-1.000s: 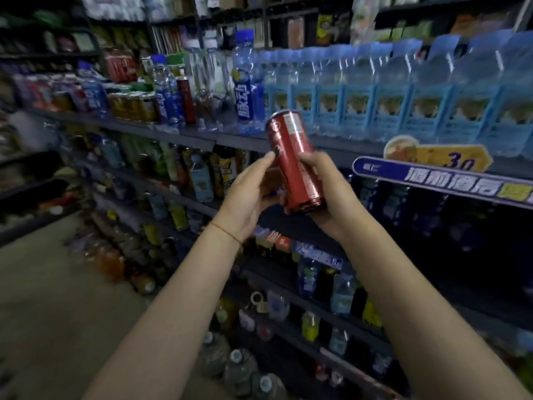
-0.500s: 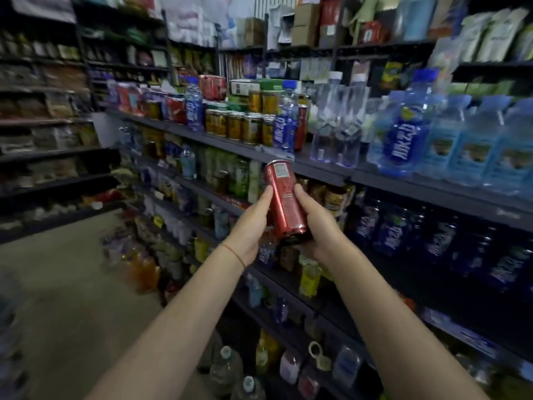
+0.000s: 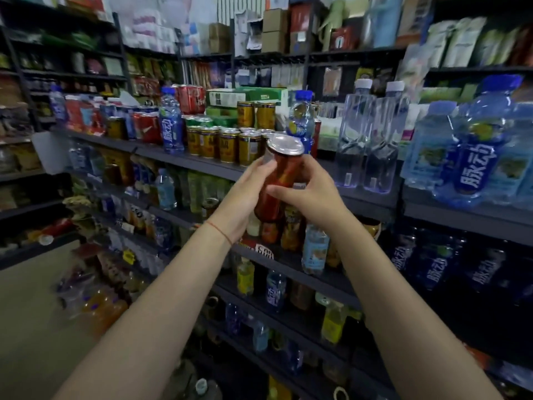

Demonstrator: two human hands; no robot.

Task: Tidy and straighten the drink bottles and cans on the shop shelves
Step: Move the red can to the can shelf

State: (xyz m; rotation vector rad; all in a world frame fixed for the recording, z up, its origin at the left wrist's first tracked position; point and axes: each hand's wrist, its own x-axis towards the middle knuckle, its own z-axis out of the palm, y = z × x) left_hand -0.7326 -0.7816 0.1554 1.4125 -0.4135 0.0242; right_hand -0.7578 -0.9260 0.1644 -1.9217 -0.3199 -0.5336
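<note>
I see a can [image 3: 277, 180] of glossy red metal with a bare shiny silver end. Water bottles [image 3: 366, 140] are clear smooth plastic. Shelf [image 3: 178, 160] edge is matt dark metal. Boxes [image 3: 274, 30] look like dull cardboard.

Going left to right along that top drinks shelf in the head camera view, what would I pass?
Red packs → blue-labelled bottle → gold cans → red can held in left hand and right hand → two clear bottles → large blue-labelled bottle.

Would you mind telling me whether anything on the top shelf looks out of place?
A blue bottle stands among the cans, away from its matching bottles at right.
</note>
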